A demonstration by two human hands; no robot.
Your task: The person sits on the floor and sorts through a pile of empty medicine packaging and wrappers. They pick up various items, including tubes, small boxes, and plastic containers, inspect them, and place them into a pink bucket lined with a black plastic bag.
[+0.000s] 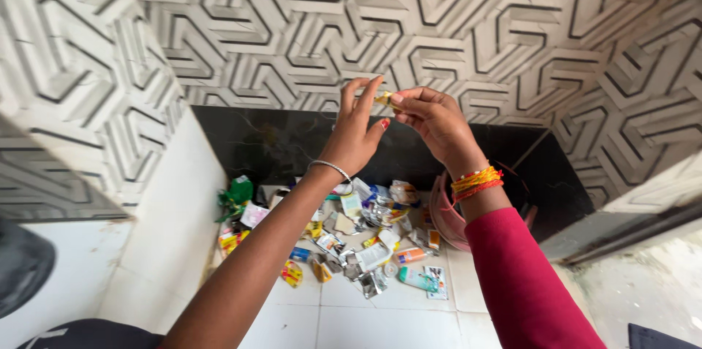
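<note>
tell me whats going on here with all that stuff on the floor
A person holds both hands up in front of a patterned tile wall. The left hand and right hand pinch a small yellowish scrap between their fingers. Below them, a heap of wrappers and small packets lies spread on the white tiled floor, with a pink bin beside it. What the scrap is exactly cannot be told.

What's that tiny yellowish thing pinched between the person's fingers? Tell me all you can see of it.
The small yellow scrap looks like a bit of torn wrapper, thin and crumpled, pale yellow to gold. It is held up in the air in front of the patterned wall tiles, pinched between the fingertips of the left hand and the right hand. Most is hidden by the fingers; finer detail cannot be told.
</note>
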